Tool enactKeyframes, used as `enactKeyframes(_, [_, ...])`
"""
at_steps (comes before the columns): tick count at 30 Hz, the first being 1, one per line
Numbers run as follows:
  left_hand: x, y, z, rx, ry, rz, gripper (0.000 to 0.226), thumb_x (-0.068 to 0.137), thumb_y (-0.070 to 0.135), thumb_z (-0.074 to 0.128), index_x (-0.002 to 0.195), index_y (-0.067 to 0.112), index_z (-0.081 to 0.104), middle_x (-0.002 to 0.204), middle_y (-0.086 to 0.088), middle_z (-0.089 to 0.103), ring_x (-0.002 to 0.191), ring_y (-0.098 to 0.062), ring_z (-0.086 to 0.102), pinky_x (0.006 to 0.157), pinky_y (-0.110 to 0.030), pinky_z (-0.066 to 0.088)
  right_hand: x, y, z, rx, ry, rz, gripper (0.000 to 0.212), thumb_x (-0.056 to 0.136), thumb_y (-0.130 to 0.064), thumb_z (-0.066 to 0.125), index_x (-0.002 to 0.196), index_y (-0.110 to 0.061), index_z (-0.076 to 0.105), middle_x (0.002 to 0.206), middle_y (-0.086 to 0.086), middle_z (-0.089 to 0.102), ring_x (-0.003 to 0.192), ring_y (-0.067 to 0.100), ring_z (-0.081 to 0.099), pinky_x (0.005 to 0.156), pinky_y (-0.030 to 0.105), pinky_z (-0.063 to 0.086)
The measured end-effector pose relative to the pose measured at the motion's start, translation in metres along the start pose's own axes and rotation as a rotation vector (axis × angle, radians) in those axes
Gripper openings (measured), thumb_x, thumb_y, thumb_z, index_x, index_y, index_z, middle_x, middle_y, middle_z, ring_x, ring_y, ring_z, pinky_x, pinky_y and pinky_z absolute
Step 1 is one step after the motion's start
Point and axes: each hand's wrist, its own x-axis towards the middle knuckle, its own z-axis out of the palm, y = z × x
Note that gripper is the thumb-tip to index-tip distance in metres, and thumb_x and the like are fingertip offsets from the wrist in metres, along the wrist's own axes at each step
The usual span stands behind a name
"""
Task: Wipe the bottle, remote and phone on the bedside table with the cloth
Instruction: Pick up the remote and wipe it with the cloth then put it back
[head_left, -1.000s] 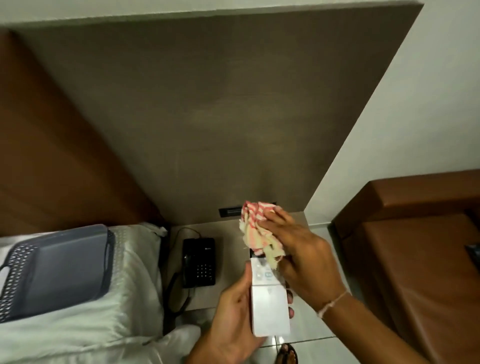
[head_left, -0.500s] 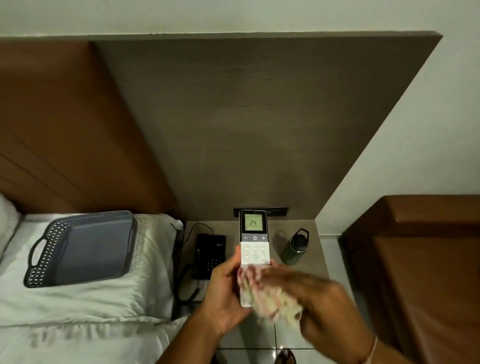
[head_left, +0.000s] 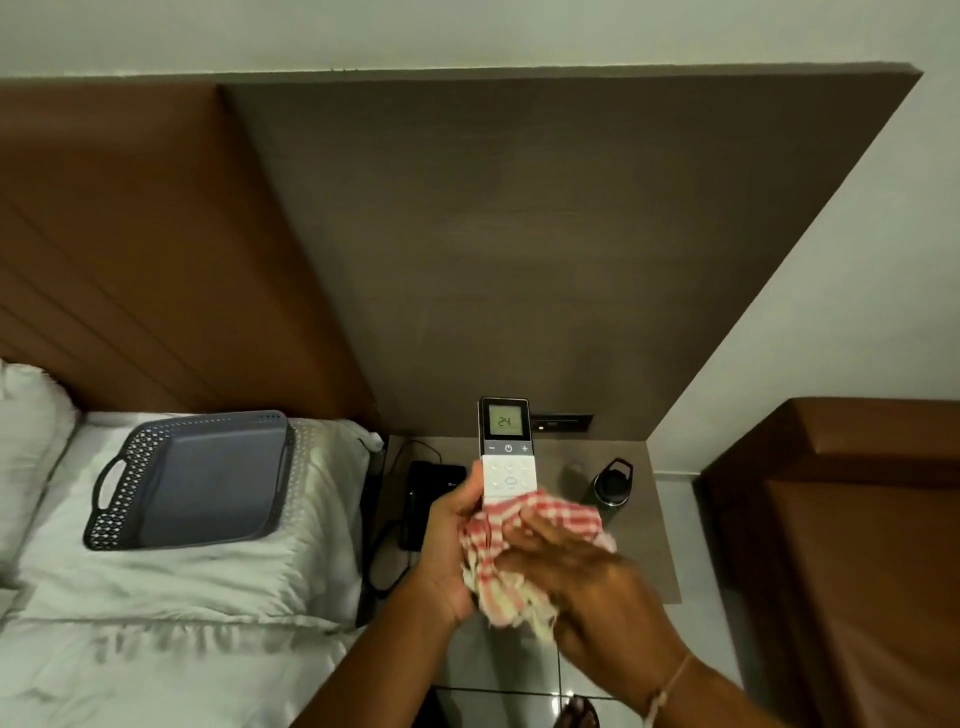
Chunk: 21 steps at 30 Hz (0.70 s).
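While the bed (head_left: 171, 649) with its white pillow (head_left: 249, 577) fills the left side and a brown upholstered seat (head_left: 857, 545) stands at the right, the bedside table (head_left: 652, 525) sits between them, under the large headboard panel (head_left: 519, 260). On the pillow lies a dark grey tray (head_left: 208, 480) with perforated walls and handles.

On the table, the black phone (head_left: 426, 499) with its cord rests at the left, partly hidden by the left hand, and the dark bottle (head_left: 613, 486) stands upright at the right, with the lid handle up. Both are well apart from the hands.

The left hand (head_left: 449, 551) is closed around the lower part of the white remote (head_left: 506, 452) and holds it upright above the table, with the screen facing the camera and showing 24. The right hand (head_left: 587, 582) is closed on the red and white checked cloth (head_left: 511, 561), which is bunched and pressed over the bottom end of the remote. This hand is blurred, so I judge it is rubbing.

To do this step well, I think the left hand should keep a firm hold on the sides of the remote only, so the cloth can reach the whole front. The strokes should go lightly along the length, because a strong press on the keys may change the setting. The back and the edges also need a pass before the remote is put down.
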Motion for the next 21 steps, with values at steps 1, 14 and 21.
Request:
enactKeyframes(1, [0.002,0.003,-0.001,0.011,0.017,0.005,0.056,0.087,0.049,0.054,0.112,0.003,0.074,0.102,-0.021,0.074,0.087,-0.032,0.073,0.085,-0.042,0.057,-0.009,-0.003,0.002,0.032,-0.042,-0.033,0.065,0.055,-0.014,0.083,0.117,-0.028,0.068,0.123,-0.004,0.068,0.115,0.015,0.062,0.093,0.035,0.052])
enactKeyframes(14, [0.014,-0.018,0.022,-0.005,-0.023,-0.025,0.046,0.086,0.041,0.062,0.117,0.008,0.072,0.103,-0.017,0.073,0.086,-0.03,0.068,0.078,-0.038,0.056,0.077,0.059,-0.039,0.008,0.169,0.22,0.049,0.076,-0.012,0.076,0.123,-0.022,0.065,0.13,0.005,0.064,0.115,0.027,0.062,0.091,0.036,0.051])
enactKeyframes(21, [0.045,-0.035,0.0,-0.096,0.14,-0.094,0.05,0.09,0.041,0.053,0.104,-0.002,0.075,0.105,-0.024,0.072,0.097,-0.038,0.071,0.094,-0.048,0.054,0.001,0.041,0.014,0.148,0.093,0.19,0.057,0.059,-0.008,0.083,0.111,-0.03,0.072,0.115,-0.006,0.072,0.109,0.01,0.064,0.096,0.03,0.05])
